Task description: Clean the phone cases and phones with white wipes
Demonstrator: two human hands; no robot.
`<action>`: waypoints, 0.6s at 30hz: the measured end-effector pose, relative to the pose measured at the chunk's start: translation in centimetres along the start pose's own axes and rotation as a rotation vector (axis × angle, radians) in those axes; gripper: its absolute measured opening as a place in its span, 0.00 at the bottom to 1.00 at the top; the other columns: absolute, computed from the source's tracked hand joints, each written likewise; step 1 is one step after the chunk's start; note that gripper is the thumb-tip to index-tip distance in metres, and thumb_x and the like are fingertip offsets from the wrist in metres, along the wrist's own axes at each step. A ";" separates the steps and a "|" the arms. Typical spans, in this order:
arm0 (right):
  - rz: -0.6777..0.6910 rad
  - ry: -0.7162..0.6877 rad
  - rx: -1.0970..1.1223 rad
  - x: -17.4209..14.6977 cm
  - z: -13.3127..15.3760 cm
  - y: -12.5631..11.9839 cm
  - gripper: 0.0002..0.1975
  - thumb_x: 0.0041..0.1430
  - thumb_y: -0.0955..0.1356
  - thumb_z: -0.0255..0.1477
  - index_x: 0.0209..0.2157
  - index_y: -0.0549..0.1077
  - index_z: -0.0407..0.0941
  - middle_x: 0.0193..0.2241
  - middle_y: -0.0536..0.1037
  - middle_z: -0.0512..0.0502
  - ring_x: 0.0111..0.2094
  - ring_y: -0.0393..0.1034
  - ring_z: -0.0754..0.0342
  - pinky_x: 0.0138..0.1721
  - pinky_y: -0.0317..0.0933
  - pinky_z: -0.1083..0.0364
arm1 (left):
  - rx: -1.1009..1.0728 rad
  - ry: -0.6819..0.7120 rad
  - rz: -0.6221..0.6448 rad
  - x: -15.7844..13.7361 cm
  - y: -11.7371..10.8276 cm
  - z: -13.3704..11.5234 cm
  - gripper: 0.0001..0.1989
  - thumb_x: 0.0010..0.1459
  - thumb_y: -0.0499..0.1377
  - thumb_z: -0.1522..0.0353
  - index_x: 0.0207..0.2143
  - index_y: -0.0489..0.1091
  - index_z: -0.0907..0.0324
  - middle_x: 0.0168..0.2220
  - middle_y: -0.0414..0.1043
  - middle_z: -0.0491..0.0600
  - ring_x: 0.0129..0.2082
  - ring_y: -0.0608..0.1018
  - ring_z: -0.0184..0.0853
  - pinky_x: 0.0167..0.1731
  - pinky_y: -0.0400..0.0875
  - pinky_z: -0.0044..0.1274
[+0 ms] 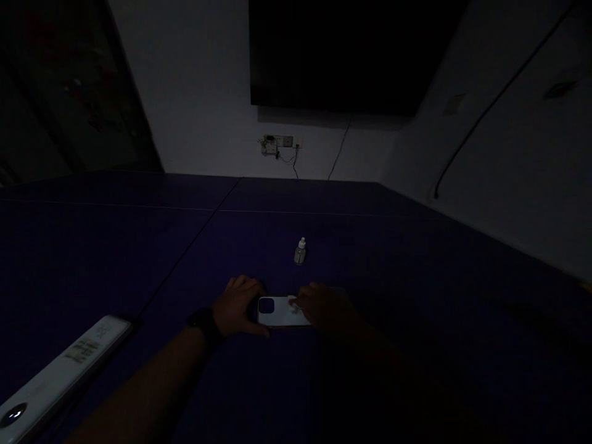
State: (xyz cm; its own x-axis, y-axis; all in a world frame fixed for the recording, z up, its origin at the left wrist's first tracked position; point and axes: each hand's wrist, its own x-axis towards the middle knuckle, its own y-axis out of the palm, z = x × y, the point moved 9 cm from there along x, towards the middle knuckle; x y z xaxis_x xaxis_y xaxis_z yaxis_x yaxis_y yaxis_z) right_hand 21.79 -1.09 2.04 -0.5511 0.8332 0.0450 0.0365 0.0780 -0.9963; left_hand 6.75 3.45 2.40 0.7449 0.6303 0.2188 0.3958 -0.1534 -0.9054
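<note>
A white phone case [280,316] lies flat on the dark purple surface, and its camera cutout at the left end shows dark. My left hand [238,305], with a black watch on the wrist, grips that left end between the thumb on the near edge and the fingers on the far edge. Over the right part of the case is my right hand [321,308], its fingers pinched on a small white wad [293,301] pressed against the case's back. The wad's material is too dim to make out. Beyond the case stands a small clear bottle [300,254] with a white top.
At the lower left lies a long white device [65,370] with a label and a round dark spot. A large black screen [351,55] hangs on the far wall above power sockets [282,143] with cables. Another dark cable [490,111] runs down the right wall.
</note>
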 end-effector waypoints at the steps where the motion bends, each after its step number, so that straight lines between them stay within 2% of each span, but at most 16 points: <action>1: -0.012 0.040 0.010 -0.1 -0.3 -0.1 0.15 0.65 0.64 0.21 0.49 0.78 0.47 0.41 0.77 0.42 0.40 0.68 0.50 0.39 0.60 0.53 | 0.002 0.006 -0.003 0.0 0.0 0.0 0.37 0.40 0.67 0.38 0.45 0.71 0.52 0.48 0.74 0.50 0.47 0.69 0.48 0.46 0.59 0.36; 7: -0.101 -0.014 0.109 0.1 1.0 -0.8 0.14 0.65 0.65 0.21 0.47 0.78 0.47 0.43 0.77 0.44 0.41 0.67 0.50 0.40 0.58 0.53 | 0.025 0.021 0.004 0.0 -0.1 -0.1 0.37 0.41 0.67 0.39 0.47 0.71 0.51 0.49 0.74 0.50 0.48 0.69 0.48 0.47 0.60 0.36; 12: -0.112 0.046 0.103 0.1 1.0 -1.4 0.10 0.67 0.65 0.24 0.42 0.79 0.46 0.39 0.76 0.44 0.40 0.66 0.50 0.40 0.57 0.52 | 0.021 0.017 -0.005 0.0 -0.3 -0.1 0.39 0.38 0.68 0.38 0.46 0.71 0.52 0.49 0.74 0.50 0.48 0.69 0.48 0.47 0.60 0.36; 15: -0.105 -0.031 0.138 0.0 1.9 -1.4 0.11 0.65 0.66 0.23 0.44 0.79 0.47 0.40 0.77 0.45 0.40 0.66 0.50 0.40 0.57 0.53 | 0.013 0.017 0.005 0.1 -0.1 -0.1 0.38 0.38 0.68 0.38 0.45 0.71 0.52 0.49 0.74 0.50 0.48 0.69 0.48 0.46 0.60 0.36; 18: -0.140 0.005 0.145 0.2 1.7 -1.4 0.13 0.67 0.64 0.23 0.45 0.79 0.47 0.42 0.77 0.44 0.41 0.67 0.51 0.41 0.57 0.53 | 0.018 0.033 0.004 0.0 0.0 -0.1 0.38 0.40 0.67 0.38 0.46 0.71 0.52 0.48 0.74 0.50 0.47 0.69 0.48 0.46 0.60 0.35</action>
State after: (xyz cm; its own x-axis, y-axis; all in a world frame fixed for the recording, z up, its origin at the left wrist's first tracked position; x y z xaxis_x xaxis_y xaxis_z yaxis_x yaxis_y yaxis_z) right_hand 20.24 -1.92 3.33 -0.5382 0.8224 0.1842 -0.1612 0.1141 -0.9803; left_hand 6.84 3.41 2.43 0.7636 0.6046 0.2269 0.3832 -0.1415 -0.9128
